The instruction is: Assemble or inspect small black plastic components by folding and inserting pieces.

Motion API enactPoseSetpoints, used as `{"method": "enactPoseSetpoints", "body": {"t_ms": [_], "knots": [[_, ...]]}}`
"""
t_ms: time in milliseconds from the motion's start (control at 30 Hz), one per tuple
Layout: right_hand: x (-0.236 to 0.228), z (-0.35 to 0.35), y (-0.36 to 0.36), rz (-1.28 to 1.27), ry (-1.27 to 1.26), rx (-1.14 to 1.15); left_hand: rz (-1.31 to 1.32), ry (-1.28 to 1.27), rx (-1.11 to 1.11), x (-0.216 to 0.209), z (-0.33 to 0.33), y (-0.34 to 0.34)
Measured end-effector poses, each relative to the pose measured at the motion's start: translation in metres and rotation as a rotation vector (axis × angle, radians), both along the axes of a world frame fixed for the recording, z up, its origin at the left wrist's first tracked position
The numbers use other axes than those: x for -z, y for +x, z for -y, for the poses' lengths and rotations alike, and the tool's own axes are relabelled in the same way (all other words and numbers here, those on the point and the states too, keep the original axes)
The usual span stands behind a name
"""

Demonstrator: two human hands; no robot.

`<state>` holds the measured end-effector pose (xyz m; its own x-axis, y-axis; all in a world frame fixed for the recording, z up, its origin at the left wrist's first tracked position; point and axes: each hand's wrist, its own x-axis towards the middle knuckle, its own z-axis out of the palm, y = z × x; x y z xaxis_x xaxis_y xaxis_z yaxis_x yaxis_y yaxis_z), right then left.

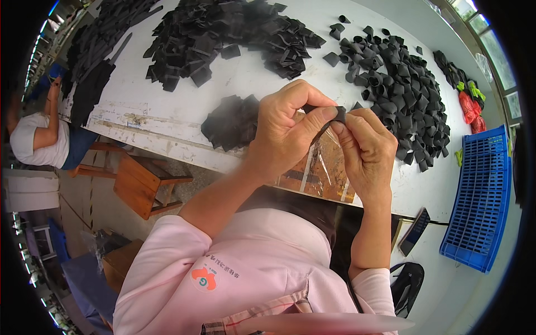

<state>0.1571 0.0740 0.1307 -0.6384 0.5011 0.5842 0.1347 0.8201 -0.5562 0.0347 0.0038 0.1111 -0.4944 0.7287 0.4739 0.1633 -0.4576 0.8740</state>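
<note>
Between both hands, above the table's front edge, is a small black fabric piece (339, 115). My left hand (290, 125) pinches it with thumb and forefinger. The fingertips of my right hand (365, 145) close on its right side. Part of the piece is hidden behind the fingers. Under the hands lies a brown board (321, 167) with clear film or tape on it. Just left of my left hand sits a small pile of flat black pieces (229, 123). To the right, a heap of rolled or folded black pieces (405, 95) spreads over the table.
A large pile of flat black pieces (190, 39) covers the back of the white table (223, 92). Long black strips (92, 78) lie far left, near a seated person (42, 137). A blue crate (477, 195), a phone (414, 230) and a wooden stool (142, 181) are around me.
</note>
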Motion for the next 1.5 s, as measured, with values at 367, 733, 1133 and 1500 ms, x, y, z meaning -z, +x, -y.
{"method": "enactPoseSetpoints", "body": {"t_ms": [367,733,1133,1500], "knots": [[-0.012,0.001,0.001,-0.048,-0.099,0.014,0.251,0.026,0.142,-0.005,-0.003,0.002],[0.016,0.004,-0.001,-0.139,-0.047,0.026,-0.282,-0.009,-0.012,-0.007,0.004,-0.006],[-0.004,0.013,-0.002,0.068,0.117,0.153,-0.214,-0.184,-0.072,0.027,0.014,-0.005],[0.04,-0.031,0.043,-0.633,-1.324,-0.06,-0.927,-0.689,-0.381,0.097,0.023,-0.042]]}}
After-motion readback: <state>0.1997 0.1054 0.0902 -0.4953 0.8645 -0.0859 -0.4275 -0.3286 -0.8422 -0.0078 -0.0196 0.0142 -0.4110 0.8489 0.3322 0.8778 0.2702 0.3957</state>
